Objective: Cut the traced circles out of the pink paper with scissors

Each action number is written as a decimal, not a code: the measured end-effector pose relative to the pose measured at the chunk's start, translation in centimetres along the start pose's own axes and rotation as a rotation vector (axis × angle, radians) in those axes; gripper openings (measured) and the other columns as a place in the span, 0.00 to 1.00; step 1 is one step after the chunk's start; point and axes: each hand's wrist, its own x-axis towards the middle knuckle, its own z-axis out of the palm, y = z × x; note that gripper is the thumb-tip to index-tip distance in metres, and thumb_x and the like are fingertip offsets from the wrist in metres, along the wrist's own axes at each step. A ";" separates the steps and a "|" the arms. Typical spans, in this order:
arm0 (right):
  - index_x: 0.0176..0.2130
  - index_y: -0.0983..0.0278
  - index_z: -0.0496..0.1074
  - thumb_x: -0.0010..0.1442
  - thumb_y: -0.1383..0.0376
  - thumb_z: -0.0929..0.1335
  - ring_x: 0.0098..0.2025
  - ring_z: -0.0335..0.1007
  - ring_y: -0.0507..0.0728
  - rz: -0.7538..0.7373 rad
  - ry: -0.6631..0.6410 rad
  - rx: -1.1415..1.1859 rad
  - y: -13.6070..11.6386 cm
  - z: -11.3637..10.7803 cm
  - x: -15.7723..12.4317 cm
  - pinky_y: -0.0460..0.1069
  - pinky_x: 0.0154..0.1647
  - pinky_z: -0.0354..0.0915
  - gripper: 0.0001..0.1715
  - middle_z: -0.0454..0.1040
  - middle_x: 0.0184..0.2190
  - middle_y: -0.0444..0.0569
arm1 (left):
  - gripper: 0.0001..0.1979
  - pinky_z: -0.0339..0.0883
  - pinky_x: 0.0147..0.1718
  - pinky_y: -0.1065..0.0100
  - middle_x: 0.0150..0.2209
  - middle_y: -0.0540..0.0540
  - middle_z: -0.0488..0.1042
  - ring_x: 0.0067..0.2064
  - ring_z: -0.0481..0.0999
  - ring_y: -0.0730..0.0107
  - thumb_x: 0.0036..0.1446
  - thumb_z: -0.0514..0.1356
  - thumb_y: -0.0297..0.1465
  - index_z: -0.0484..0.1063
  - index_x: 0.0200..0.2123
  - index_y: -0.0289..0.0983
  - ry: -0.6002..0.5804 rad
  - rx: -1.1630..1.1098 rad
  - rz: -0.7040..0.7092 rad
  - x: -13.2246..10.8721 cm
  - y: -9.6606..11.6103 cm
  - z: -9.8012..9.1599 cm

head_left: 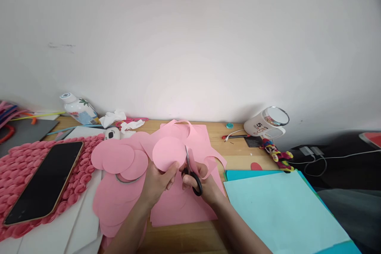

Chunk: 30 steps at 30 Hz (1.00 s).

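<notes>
My left hand (160, 180) pinches the lower edge of a pink paper circle (168, 151), thumb on top. In my right hand (201, 178) is a pair of black-handled scissors (196, 184), its blades pointing up along the circle's right edge. A curled offcut strip of pink paper (210, 164) hangs beside the scissors, over the right hand. Pink paper sheets (184, 214) lie beneath both hands. To the left, cut pink circles (119, 202) overlap in a loose heap.
A phone (44, 182) rests on a panel of pink rolled paper pieces (14, 162) at the left. Behind stand a tilted white bottle (79, 109) and crumpled tissues (113, 118). On the right are light blue sheets (285, 206), a white mug (262, 123) and a colourful figure (276, 154).
</notes>
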 end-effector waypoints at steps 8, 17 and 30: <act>0.33 0.65 0.69 0.47 0.52 0.73 0.18 0.60 0.50 0.002 0.001 0.020 0.1 0.1 0.0 0.46 0.22 0.56 0.21 0.66 0.15 0.39 | 0.20 0.46 0.11 0.75 0.07 0.56 0.55 0.11 0.52 0.82 0.48 0.60 0.35 0.56 0.11 0.38 -0.005 -0.005 0.004 0.0 0.3 0.1; 0.32 0.64 0.69 0.48 0.51 0.72 0.18 0.62 0.51 -0.008 -0.012 0.007 0.0 0.3 0.0 0.46 0.21 0.56 0.21 0.65 0.15 0.38 | 0.21 0.50 0.12 0.74 0.10 0.53 0.60 0.11 0.57 0.80 0.51 0.57 0.38 0.61 0.12 0.36 -0.039 -0.003 -0.003 0.0 0.2 0.1; 0.24 0.63 0.60 0.39 0.51 0.76 0.22 0.48 0.48 0.036 0.068 -0.008 -0.1 0.5 0.3 0.44 0.21 0.47 0.27 0.57 0.20 0.38 | 0.20 0.49 0.09 0.74 0.07 0.56 0.57 0.10 0.53 0.81 0.47 0.61 0.36 0.57 0.11 0.38 0.010 0.019 -0.033 -0.1 0.2 0.1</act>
